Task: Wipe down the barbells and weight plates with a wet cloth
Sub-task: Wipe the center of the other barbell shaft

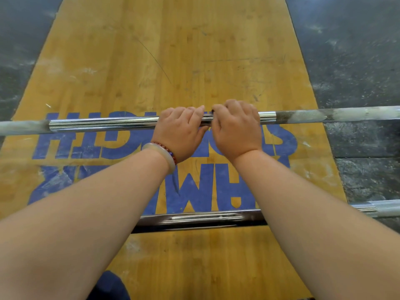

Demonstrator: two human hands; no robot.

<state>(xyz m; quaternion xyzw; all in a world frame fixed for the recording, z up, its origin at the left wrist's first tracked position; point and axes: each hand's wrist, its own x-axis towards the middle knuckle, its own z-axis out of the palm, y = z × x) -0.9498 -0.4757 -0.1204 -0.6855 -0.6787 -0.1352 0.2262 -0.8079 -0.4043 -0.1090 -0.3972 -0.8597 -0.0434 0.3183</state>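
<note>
both hands are down on the far barbell (97, 123) right now, left hand (180, 128) and right hand (237, 128) side by side and almost touching at its middle, fingers curled over the top of the shaft and wrapped round it. both forearms (108, 202) reach straight forward, backs of the hands up (two bracelets (166, 151) sit on the left wrist). two barbells in all, each lying left to right across the wooden platform (194, 50), the near barbell (194, 219) running beneath the forearms.
</note>
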